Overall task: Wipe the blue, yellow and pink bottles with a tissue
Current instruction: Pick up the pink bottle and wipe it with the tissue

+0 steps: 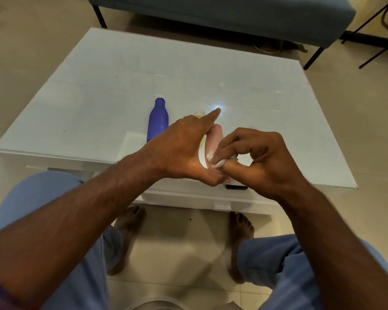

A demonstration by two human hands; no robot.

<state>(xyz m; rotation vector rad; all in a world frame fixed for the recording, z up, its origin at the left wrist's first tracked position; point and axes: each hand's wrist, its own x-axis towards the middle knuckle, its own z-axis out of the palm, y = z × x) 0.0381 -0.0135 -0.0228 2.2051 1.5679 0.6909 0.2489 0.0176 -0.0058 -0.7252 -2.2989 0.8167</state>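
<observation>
The right hand [258,159] has its fingers curled, pinching a small wad of white tissue [217,161] between fingertips and thumb and pressing it against the lower side of the pink bottle [213,142], most likely so the paper rubs the plastic without slipping loose. The left hand [184,151] steadies that bottle: the thumb lies under its near end and the index finger stretches along its far side, but whether the other fingers wrap it I cannot tell, since the back of the hand hides them. Held this way, raised over the near edge of the white table [99,86], the pink bottle can probably be turned while being wiped. Just behind it, mostly hidden by the left hand, a sliver of the yellow bottle [202,139] shows; left of it the blue bottle [158,119] stands upright on the glossy top. Beyond the pink bottle, past the table, a teal bench [222,12] stands on pale floor tiles.
</observation>
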